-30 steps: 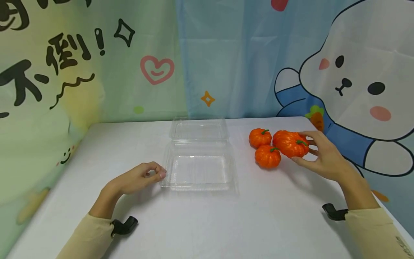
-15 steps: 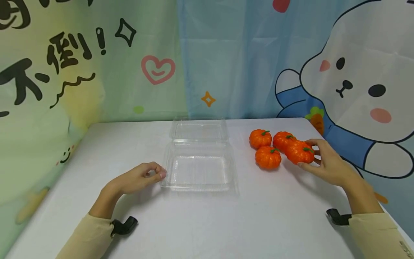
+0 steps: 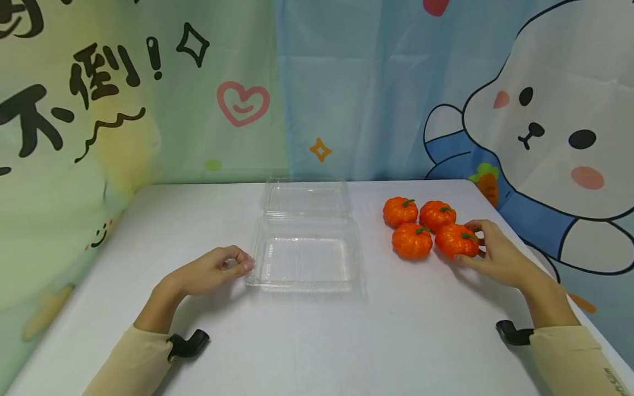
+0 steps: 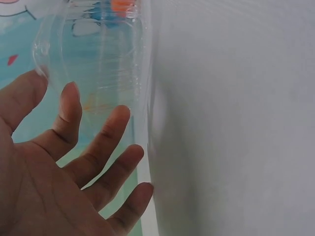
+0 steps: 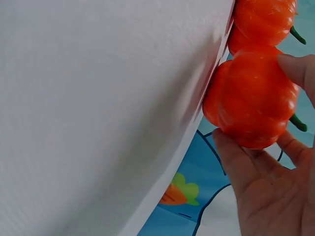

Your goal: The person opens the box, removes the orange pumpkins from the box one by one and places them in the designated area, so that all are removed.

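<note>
At the right of the head view, the right hand [image 3: 497, 254] is wrapped around the near-right pumpkin [image 3: 457, 241], thumb in front and fingers curled behind, and the pumpkin is set on the table [image 3: 317, 341]. Thumb and fingertip are seen pressed against its orange skin in the right wrist view [image 5: 253, 98]. Left of centre, the left hand [image 3: 210, 271] is rested on the table with fingers loosely curled, tips touching the near-left corner of the clear clamshell box [image 3: 305, 254]; nothing is gripped. A white tabletop is shown, backed by a cartoon curtain [image 3: 545, 110]. The held pumpkin is ribbed, glossy orange with a green stem, and is grouped touching three other pumpkins [image 3: 416, 223] at centre right.
</note>
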Demonstrator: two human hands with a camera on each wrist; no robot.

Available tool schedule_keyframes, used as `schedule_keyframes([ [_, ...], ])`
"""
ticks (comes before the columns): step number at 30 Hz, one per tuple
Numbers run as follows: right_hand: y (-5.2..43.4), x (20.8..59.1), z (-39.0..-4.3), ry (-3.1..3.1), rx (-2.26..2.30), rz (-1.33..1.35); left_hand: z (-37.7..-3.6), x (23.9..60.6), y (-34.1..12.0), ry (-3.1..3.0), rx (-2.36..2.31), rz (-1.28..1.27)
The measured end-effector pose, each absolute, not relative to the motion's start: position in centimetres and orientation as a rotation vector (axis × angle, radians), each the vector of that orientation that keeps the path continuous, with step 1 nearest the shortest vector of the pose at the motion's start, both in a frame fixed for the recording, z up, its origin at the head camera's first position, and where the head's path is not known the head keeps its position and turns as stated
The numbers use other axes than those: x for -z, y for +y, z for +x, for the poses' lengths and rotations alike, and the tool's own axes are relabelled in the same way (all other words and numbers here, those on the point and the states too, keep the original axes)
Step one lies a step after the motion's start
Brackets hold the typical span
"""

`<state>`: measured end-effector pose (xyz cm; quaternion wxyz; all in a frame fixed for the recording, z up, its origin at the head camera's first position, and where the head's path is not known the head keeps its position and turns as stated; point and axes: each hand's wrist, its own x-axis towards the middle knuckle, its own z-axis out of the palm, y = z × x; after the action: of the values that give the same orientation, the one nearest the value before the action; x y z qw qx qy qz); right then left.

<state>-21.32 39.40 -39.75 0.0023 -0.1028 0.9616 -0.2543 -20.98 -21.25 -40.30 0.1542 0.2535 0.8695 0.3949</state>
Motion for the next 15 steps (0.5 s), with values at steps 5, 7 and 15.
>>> schedule_keyframes([
  [5, 39.39, 40.14, -21.18, 2.978, 0.793, -0.285, -21.16, 40.42, -21.37, 2.487, -1.137, 0.690],
  [7, 39.42, 40.30, -21.14, 2.965, 0.803, -0.280, -21.27, 40.42, -21.46, 2.489, -1.138, 0.695],
  [15, 39.32, 40.06, -21.26, 2.923, 0.797, -0.232, -21.66, 39.85, -21.85, 2.509, -1.129, 0.757],
])
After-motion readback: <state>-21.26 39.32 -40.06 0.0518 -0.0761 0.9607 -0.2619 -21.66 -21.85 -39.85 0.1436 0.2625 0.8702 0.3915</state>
